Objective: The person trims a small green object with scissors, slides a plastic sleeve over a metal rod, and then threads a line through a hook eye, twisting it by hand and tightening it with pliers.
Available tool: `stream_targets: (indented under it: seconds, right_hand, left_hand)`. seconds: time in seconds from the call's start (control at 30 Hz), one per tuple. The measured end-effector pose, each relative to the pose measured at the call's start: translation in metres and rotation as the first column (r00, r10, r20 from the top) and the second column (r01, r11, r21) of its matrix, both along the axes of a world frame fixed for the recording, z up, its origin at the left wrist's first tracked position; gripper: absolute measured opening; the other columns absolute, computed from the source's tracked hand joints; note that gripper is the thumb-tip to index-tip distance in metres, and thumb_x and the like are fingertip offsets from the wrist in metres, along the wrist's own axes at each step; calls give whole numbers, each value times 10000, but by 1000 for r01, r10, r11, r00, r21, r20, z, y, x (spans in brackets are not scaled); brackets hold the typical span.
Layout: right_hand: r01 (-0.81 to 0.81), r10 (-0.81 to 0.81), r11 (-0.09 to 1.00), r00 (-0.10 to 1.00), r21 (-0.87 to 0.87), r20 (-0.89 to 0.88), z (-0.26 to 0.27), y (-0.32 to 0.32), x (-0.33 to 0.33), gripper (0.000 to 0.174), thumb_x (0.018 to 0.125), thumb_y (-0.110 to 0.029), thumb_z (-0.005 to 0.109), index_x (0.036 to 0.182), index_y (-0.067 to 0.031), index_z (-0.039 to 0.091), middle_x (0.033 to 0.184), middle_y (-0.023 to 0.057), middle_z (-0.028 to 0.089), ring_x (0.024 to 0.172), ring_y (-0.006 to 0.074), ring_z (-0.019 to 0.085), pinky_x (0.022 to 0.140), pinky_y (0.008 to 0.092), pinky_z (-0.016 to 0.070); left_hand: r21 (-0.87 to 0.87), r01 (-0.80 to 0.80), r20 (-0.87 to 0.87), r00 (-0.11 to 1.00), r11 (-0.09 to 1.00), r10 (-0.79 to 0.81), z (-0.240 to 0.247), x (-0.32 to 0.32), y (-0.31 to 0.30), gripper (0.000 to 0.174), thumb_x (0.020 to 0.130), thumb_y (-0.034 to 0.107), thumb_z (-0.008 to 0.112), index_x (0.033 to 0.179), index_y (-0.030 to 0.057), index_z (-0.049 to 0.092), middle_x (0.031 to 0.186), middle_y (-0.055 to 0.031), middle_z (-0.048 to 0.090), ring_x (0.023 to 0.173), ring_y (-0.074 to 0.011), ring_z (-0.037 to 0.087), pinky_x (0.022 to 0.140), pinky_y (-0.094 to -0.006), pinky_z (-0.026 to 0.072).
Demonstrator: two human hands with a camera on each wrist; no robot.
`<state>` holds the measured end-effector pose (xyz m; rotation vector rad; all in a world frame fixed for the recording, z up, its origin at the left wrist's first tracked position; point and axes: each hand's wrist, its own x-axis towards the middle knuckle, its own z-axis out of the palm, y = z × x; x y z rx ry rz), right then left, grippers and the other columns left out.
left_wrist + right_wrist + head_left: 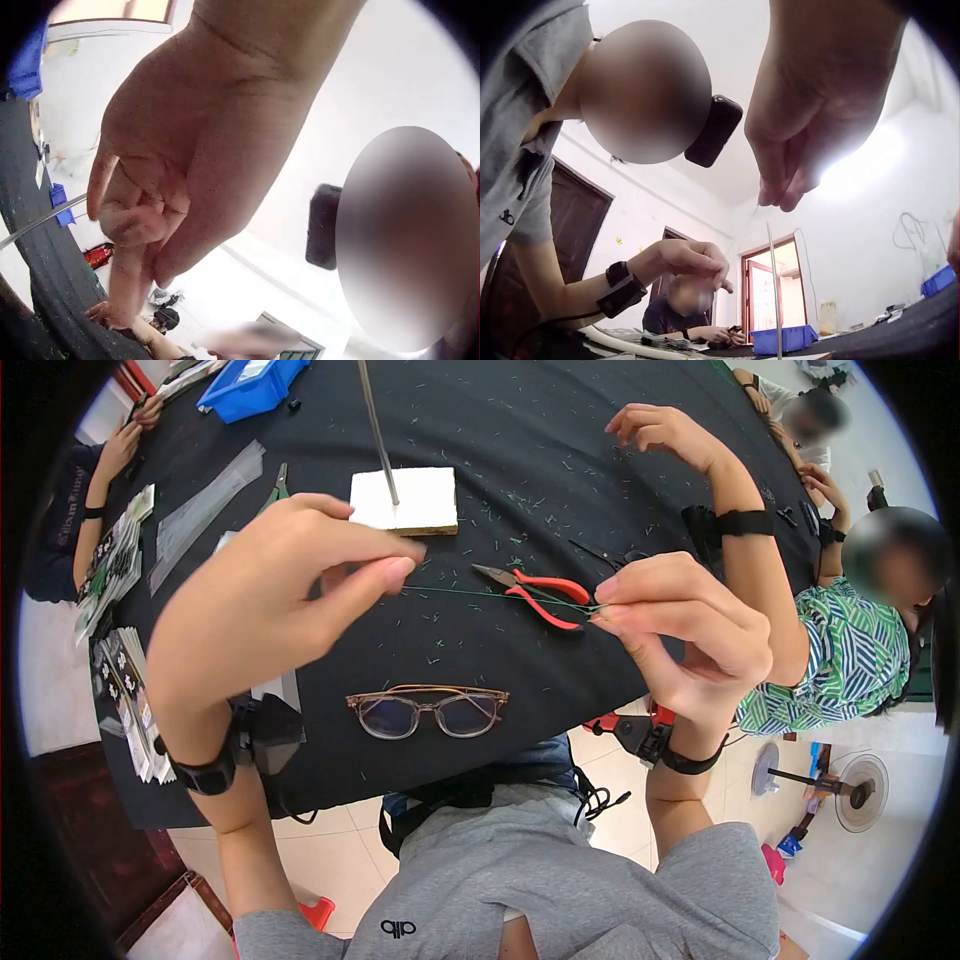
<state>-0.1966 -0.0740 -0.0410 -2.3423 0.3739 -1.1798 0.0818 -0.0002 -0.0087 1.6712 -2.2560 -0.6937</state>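
Left hand (268, 588): raised over the table (560, 690), bent at the wrist, pinching the green thread (470, 592) with thumb and forefinger; blurred at the tips.
Right hand (700, 630): raised opposite, fingers bent, pinching the thread near a small loop.
Green thread: stretched between both hands; hard to make out in the left wrist view.
Red-handled pliers (549, 586): lying just beside the right hand, seen beneath the thread.
Glasses (428, 705): resting nearer the person's body.
White block (430, 495): lying beyond, bearing an upright metal rod (375, 420), cut off at the top.
Packets (115, 560): spread along the left edge, contents indiscernible.
Blue tray (225, 400): standing far off, holding something white, cropped.
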Motion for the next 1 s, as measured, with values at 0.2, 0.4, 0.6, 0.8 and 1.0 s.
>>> stream_targets:
  seconds: [0.2,0.4,0.6,0.8,1.0]
  right_hand:
    - [58,-59,998,998,-25,-33,-4,9,7,182,608,114,714,758,14,684,792,116,674,749,233,663,670,294,520]
    - [124,-124,991,992,-45,20,-5,15,7,195,596,88,725,765,-2,690,791,96,675,737,211,664,664,278,519]
    - [88,-86,995,995,-41,45,-1,15,7,166,623,106,715,767,33,678,803,139,676,758,242,668,673,305,536]
    - [38,-36,993,999,-112,15,3,22,12,175,614,19,739,785,12,701,829,108,681,786,228,671,700,300,541]
    - [20,-18,981,1000,-190,12,5,22,18,180,604,-35,710,776,19,696,831,107,678,813,241,674,717,321,550]
  left_hand:
    - [-528,-140,-64,990,838,125,-17,-23,-10,432,884,49,598,1313,82,565,1259,-120,616,514,-115,452,810,-270,452]
    - [-499,-310,-195,950,809,244,-8,-36,-3,298,883,84,616,1178,49,648,1120,-104,680,523,-105,470,564,-240,429]
    - [-107,216,-231,944,971,-235,-7,-2,0,144,859,117,650,918,-8,692,819,-111,707,624,-199,630,601,-287,472]
    - [-259,-28,-507,855,965,-111,7,-16,0,138,858,34,585,963,-30,649,982,-114,635,942,-157,591,855,-286,433]
    - [-180,62,-709,684,982,-173,-17,-53,1,143,840,24,645,960,-54,652,912,-119,680,873,-179,658,818,-281,496]
